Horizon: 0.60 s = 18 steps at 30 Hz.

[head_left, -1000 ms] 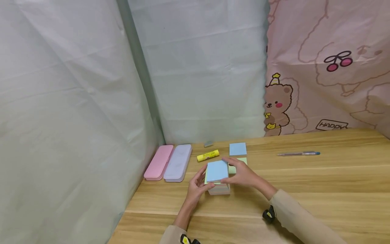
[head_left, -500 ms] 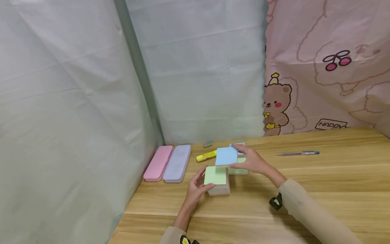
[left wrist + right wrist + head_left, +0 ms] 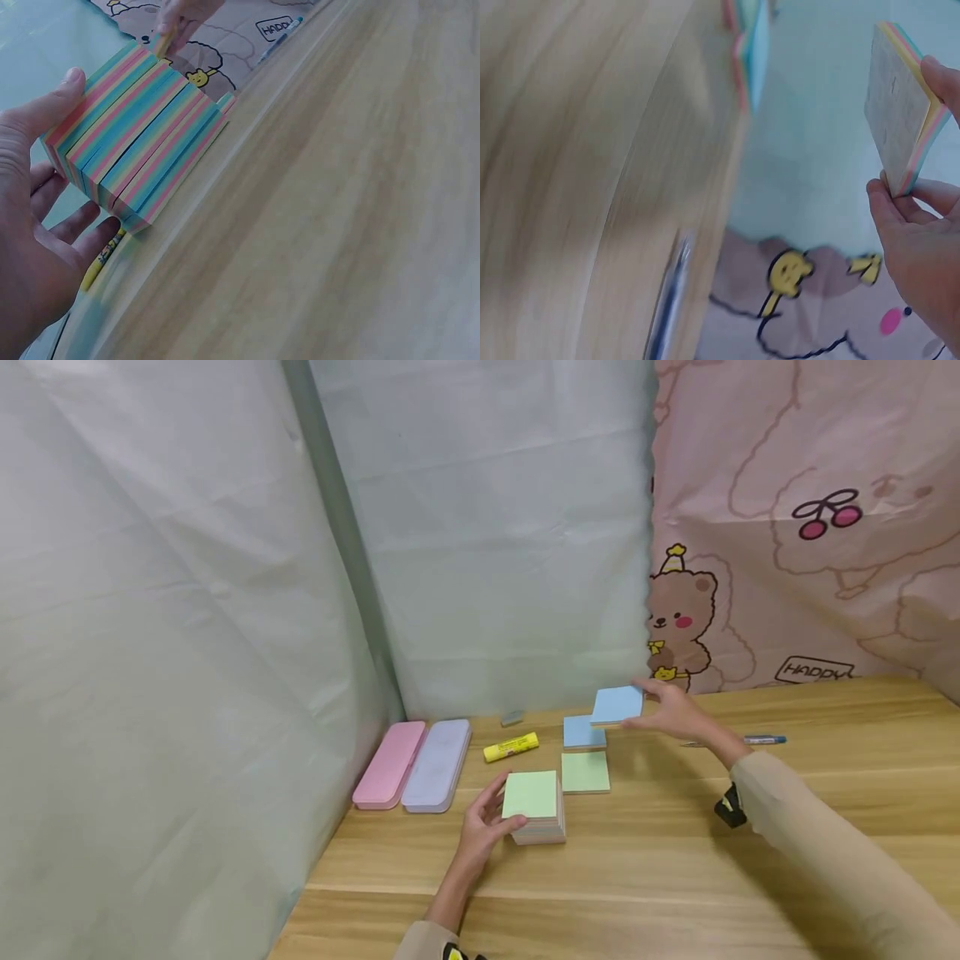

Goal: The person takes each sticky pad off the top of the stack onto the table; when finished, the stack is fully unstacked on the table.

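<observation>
My left hand grips the side of a tall stack of sticky note pads, green on top, standing on the table. Pink, yellow, green and blue layers show along the stack in the left wrist view, with the thumb on one side and fingers on the other. Farther back and to the right, my right hand pinches a blue-topped sticky note pad between thumb and fingers. In the right wrist view the pale underside of this pad shows, raised off the table.
Behind the stack lie a green sticky note pad and a blue one. A yellow glue stick, a small grey piece, and pink and lavender cases are to the left. A pen lies right, partly behind the right arm.
My right hand has lifted the blue-topped pad off the stack and carried it back and to the right, uncovering the green top. The left hand has stayed at the stack.
</observation>
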{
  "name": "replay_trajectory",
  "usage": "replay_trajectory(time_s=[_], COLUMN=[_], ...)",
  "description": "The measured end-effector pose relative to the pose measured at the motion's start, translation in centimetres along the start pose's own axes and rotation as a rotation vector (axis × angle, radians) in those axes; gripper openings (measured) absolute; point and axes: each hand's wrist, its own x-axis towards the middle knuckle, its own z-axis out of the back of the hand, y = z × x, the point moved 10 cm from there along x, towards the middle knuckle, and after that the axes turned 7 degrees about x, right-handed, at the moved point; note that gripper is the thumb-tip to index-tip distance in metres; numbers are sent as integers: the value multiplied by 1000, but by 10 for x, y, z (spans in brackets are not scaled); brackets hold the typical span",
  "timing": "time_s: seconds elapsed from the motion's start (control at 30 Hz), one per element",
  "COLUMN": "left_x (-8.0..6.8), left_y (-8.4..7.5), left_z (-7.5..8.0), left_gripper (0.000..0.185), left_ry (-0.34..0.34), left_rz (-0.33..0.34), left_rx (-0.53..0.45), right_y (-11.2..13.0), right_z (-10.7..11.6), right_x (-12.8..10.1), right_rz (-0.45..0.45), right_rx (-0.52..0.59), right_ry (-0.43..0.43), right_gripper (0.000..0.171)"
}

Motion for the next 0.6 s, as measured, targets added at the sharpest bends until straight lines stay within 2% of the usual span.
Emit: replay_trajectory(time_s=[0.17, 0.4, 0.6], left_x=[0, 1, 0], left_y=[1, 4, 3], left_z=[-1, -1, 0], left_gripper=[80, 81, 80], left_ry=[3, 0, -4], left_rz=[-5, 14, 2], left_rx=[1, -20, -8], right_y=[-20, -47, -64], right_z=[9, 6, 1], right_x=[4, 7, 9], right_rz=[-59, -133, -168], right_rx=[-56, -123, -117], right_ry=[26, 96, 142], right_gripper=[86, 94, 96])
